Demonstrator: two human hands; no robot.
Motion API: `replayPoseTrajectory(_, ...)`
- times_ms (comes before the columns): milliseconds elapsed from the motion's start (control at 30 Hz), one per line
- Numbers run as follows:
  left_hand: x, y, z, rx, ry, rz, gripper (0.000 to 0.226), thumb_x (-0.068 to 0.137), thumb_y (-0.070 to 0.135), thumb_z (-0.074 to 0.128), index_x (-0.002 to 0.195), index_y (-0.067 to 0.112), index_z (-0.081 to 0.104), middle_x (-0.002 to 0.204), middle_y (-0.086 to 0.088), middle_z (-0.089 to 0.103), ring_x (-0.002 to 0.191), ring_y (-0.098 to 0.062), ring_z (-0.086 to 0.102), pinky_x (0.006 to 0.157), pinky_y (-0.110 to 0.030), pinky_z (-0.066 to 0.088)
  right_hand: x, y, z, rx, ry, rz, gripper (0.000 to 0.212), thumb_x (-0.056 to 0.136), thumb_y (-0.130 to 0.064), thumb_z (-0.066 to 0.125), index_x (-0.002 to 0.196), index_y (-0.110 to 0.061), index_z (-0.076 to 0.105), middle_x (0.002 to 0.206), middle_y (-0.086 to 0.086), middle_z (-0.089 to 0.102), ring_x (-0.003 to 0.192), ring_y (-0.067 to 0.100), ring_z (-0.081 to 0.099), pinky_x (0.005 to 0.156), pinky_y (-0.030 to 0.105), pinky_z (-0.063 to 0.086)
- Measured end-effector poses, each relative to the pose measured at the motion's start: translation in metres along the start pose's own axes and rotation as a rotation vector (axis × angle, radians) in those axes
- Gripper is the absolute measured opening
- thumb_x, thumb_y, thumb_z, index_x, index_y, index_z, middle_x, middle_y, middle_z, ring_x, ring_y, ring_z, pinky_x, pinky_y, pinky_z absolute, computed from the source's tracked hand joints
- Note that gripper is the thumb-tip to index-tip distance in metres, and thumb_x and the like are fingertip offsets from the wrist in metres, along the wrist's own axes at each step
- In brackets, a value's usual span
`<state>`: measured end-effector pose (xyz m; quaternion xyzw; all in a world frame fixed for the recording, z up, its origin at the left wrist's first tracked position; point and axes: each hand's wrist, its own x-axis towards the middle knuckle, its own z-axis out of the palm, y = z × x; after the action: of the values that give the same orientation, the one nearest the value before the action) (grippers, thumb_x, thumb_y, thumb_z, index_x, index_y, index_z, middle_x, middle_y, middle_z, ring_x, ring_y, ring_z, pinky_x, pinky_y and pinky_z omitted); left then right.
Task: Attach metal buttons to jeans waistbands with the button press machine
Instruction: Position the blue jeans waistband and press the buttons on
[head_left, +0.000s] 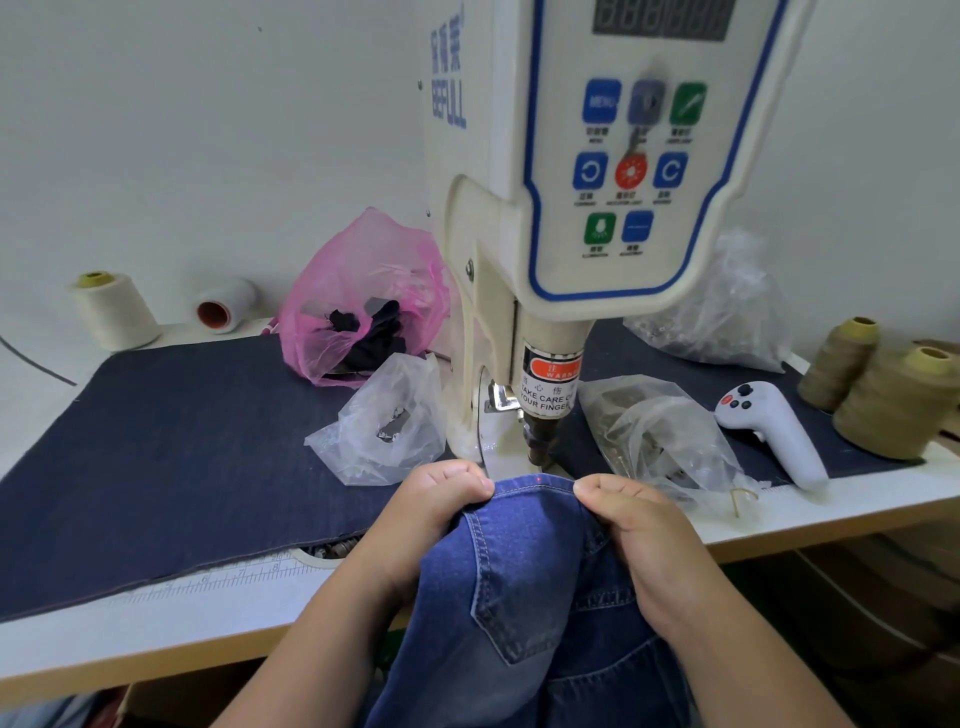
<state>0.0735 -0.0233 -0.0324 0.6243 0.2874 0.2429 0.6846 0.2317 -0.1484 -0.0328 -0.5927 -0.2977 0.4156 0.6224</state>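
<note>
We hold the jeans at lower centre of the frame, their waistband pushed up to the foot of the button press machine. Our left hand pinches the waistband's left end, fingers curled tight on the denim; our right hand does the same at the right end, thumb and fingers clamped on the fabric. Between the two hands a small red light dot sits on the stitched band, just below the machine's brass-coloured punch.

The machine fills the upper centre. Its side reads "BEFULL" in blue under three characters we cannot read. The control panel carries a blue "MENU" key, two blue arrow keys, a red round key, green keys and small captions too blurred to read. Above is a dark digit display. A warning label on the ram says "WARN…" in red and "TAKE CARE O… YOUR FINGER".

A dark denim mat covers the white table, whose front edge shows a printed ruler with numerals 6, 7, 8. At left centre lie a pink plastic bag and a clear bag; right of the machine, more clear bags, a white handheld controller and olive thread cones. Cream thread cones stand at far left.
</note>
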Motion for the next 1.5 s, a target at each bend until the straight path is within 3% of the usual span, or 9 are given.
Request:
replayPoseTrajectory(433, -0.0027, 0.0023, 0.0018, 0.004, -0.023, 0.010, 0.015, 0.069, 0.021, 0.060, 0.055, 0.017, 0.056, 0.058, -0.003, 0.042, 0.053, -0.010, 0.039, 0.051, -0.023, 0.036, -0.0020, -0.0014, -0.0006, 0.030, -0.008, 0.003, 0.036, 0.095, -0.010, 0.056, 0.063, -0.016, 0.072, 0.071, 0.007, 0.068, 0.070, 0.015, 0.062, 0.073, 0.033, 0.045)
replayPoseTrajectory(800, -0.0025, 0.0030, 0.0023, -0.016, -0.025, 0.003, 0.015, 0.067, 0.020, 0.059, 0.052, 0.020, 0.058, 0.057, -0.001, 0.042, 0.053, -0.009, 0.039, 0.053, -0.024, 0.035, 0.0000, -0.0001, -0.0011, 0.048, -0.026, 0.007, 0.044, 0.095, -0.009, 0.055, 0.054, -0.019, 0.067, 0.062, 0.001, 0.063, 0.061, 0.009, 0.058, 0.067, 0.030, 0.042)
replayPoseTrajectory(1000, -0.0021, 0.0019, 0.0017, -0.006, -0.022, 0.008, 0.013, 0.068, 0.020, 0.059, 0.056, 0.016, 0.056, 0.058, -0.002, 0.042, 0.053, -0.010, 0.038, 0.053, -0.025, 0.034, 0.0021, 0.0012, -0.0025, 0.055, -0.053, 0.022, 0.036, 0.092, -0.013, 0.058, 0.057, -0.017, 0.066, 0.063, 0.003, 0.062, 0.061, 0.012, 0.057, 0.065, 0.031, 0.042)
replayPoseTrajectory(1133, -0.0020, 0.0015, 0.0010, -0.014, -0.039, 0.003, 0.016, 0.068, 0.020, 0.059, 0.053, 0.019, 0.057, 0.055, 0.000, 0.043, 0.051, -0.009, 0.039, 0.052, -0.022, 0.035, 0.0012, -0.0003, -0.0017, 0.052, -0.068, 0.027, 0.020, 0.076, -0.026, 0.063, 0.058, -0.017, 0.065, 0.063, 0.004, 0.060, 0.061, 0.012, 0.056, 0.065, 0.031, 0.041)
replayPoseTrajectory(1500, -0.0004, 0.0004, -0.0009, -0.018, -0.061, 0.025, 0.018, 0.052, 0.037, 0.067, 0.052, 0.021, 0.059, 0.056, 0.002, 0.045, 0.053, -0.008, 0.041, 0.053, -0.021, 0.038, 0.0013, 0.0015, -0.0038, 0.040, -0.086, 0.021, 0.021, 0.076, -0.026, 0.063, 0.057, -0.017, 0.065, 0.063, 0.004, 0.060, 0.060, 0.012, 0.056, 0.062, 0.029, 0.042)
